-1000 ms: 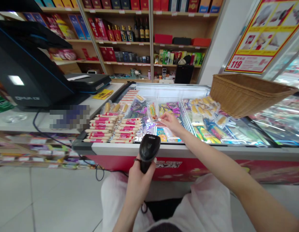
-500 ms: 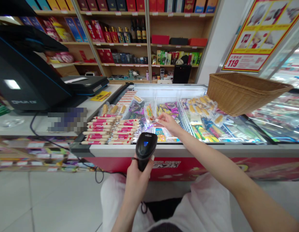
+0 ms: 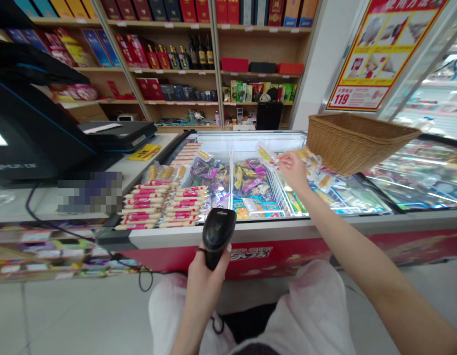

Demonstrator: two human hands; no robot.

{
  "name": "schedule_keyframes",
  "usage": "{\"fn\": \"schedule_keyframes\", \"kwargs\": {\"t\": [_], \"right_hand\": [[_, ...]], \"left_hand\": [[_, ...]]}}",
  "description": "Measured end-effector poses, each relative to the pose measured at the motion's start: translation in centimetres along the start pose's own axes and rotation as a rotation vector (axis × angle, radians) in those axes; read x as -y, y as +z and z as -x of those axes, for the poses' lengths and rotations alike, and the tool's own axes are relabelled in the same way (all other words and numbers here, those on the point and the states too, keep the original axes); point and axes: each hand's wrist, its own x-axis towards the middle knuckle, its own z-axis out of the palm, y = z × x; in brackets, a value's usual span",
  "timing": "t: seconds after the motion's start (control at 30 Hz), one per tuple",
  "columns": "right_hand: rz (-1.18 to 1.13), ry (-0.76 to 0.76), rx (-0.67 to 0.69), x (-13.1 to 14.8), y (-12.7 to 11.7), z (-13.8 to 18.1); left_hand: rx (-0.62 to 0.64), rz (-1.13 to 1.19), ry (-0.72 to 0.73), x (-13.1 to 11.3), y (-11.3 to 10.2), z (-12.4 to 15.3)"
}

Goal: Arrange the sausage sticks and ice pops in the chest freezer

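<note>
My left hand (image 3: 208, 273) is wrapped round the handle of a black barcode scanner (image 3: 219, 231), which points forward at the freezer's front edge. Out over the freezer, my right hand (image 3: 293, 170) pinches one end of a clear packet with a yellow corn cob (image 3: 265, 154) in it. Just right of that hand lie more wrapped corn cobs (image 3: 310, 157) on the glass. Below the held packet, a wire basket (image 3: 278, 185) divides the colourful ice-cream packs (image 3: 252, 177) inside the freezer.
Sausages in red wrappers (image 3: 182, 207) lie in rows on the freezer's left end, with several corn packets (image 3: 167, 172) behind them. A wicker basket (image 3: 356, 140) stands at the right. To the left is a counter with a black checkout machine (image 3: 39, 118); a cable (image 3: 75, 236) hangs from it.
My right hand has carried the corn packet to the right, towards the other wrapped cobs. The scanner's blue light is no longer visible. The view has shifted slightly to the right.
</note>
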Motion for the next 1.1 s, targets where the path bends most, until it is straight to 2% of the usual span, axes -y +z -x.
{"fn": "schedule_keyframes", "kwargs": {"t": [0.13, 0.23, 0.3, 0.37, 0.4, 0.5, 0.57, 0.67, 0.8, 0.9, 1.0, 1.1], "right_hand": [[0.617, -0.076, -0.164, -0.8, -6.5, -3.7], [0.960, -0.137, -0.113, -1.4, -8.9, -5.3], [1.119, -0.165, 0.020, -2.0, -9.3, -5.9], [1.186, -0.169, 0.132, -2.5, -9.1, -6.0], [1.193, -0.168, 0.151, -2.6, -8.9, -6.0], [1.163, -0.185, 0.095, -2.4, -7.4, -5.6], [1.075, -0.233, 0.069, -1.6, -5.6, -5.3], [0.871, -0.335, 0.164, -0.1, -1.1, -4.8], [0.657, -0.391, 0.404, 2.0, 7.7, -4.0], [0.606, -0.361, 0.540, 3.4, 14.8, -3.7], [0.595, -0.320, 0.581, 4.4, 20.8, -3.9], [0.607, -0.310, 0.561, 5.0, 25.0, -4.2]], "left_hand": [[0.004, -0.003, -0.003, -0.2, 0.3, 0.2], [-0.008, -0.007, 0.000, -0.4, 0.5, 0.5], [-0.005, -0.015, -0.001, -0.4, 0.5, 0.6], [0.004, -0.027, -0.004, -0.4, 0.5, 0.7], [0.007, -0.027, -0.006, -0.3, 0.5, 0.7], [0.009, -0.001, -0.016, -0.1, 0.6, 0.6], [0.009, 0.025, -0.022, 0.2, 0.7, 0.5], [0.012, 0.053, -0.031, 0.5, 0.8, 0.3], [0.014, 0.082, -0.044, 1.2, 0.4, 0.1], [0.013, 0.093, -0.050, 1.9, -0.2, -0.1], [0.007, 0.086, -0.042, 2.8, -0.9, -0.1], [-0.002, 0.078, -0.032, 3.6, -1.4, -0.1]]}}
